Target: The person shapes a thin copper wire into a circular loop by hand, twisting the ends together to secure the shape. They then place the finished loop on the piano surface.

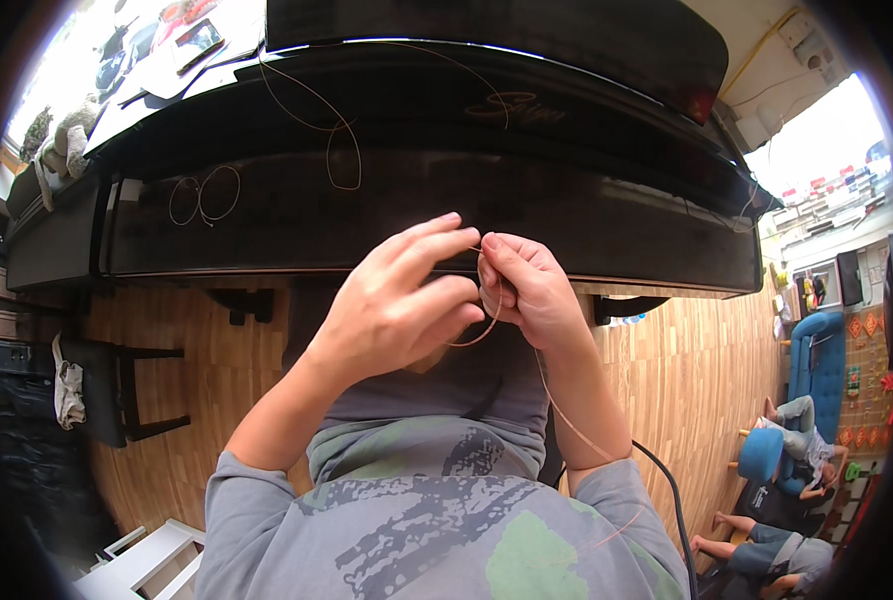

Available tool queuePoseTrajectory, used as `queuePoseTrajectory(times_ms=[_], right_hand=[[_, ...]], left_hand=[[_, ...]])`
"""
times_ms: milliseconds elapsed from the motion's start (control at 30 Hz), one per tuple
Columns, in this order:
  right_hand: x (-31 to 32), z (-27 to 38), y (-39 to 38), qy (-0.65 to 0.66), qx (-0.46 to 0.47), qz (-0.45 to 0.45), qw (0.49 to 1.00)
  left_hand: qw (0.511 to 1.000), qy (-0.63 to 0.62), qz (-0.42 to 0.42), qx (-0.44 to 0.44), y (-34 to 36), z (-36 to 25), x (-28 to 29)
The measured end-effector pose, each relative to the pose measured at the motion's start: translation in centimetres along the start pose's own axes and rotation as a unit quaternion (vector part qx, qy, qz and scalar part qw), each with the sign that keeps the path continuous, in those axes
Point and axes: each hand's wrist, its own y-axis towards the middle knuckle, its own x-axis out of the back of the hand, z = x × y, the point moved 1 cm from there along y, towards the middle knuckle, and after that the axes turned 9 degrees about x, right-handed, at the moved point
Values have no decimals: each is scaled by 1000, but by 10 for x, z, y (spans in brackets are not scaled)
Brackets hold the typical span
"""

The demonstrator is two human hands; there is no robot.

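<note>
In front of a black piano-like cabinet (pixel 436 186), my right hand (pixel 528 290) pinches a thin copper-coloured wire (pixel 499 311) between thumb and fingers. My left hand (pixel 396 290) is beside it at the same wire, upper fingers bent loosely near the pinch, lower fingers curled, their grip partly hidden. The wire forms a curve below both hands and trails down past my right forearm. A coiled loop of fine wire (pixel 223 194) lies on the cabinet's front at the left, and another long wire (pixel 344 187) hangs from the upper ledge.
Papers (pixel 181 70) and a plush toy (pixel 71 140) sit upper left, above a black bench (pixel 101 385) and white furniture (pixel 131 565). A black cable (pixel 666 475) runs by my right side. At right, two people (pixel 811 460) (pixel 776 555) sit near blue seats (pixel 811 350).
</note>
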Motion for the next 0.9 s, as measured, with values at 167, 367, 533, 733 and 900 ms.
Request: queuePoseTrajectory(times_ms=[167,367,533,733,900], right_hand=[[5,0,-4,-243,99,-15,965],[10,19,-9,-400,238,-40,884],[19,31,-15,-405,270,-79,870],[-10,22,-13,-463,415,37,782],[-25,26,-19,-509,425,59,746]], left_hand=[[952,-114,16,285,-4,6,4],[969,-97,39,224,-11,20,8],[902,-238,183,311,-21,24,30],[852,-432,228,187,-20,21,14],[821,-483,195,235,-11,7,4]])
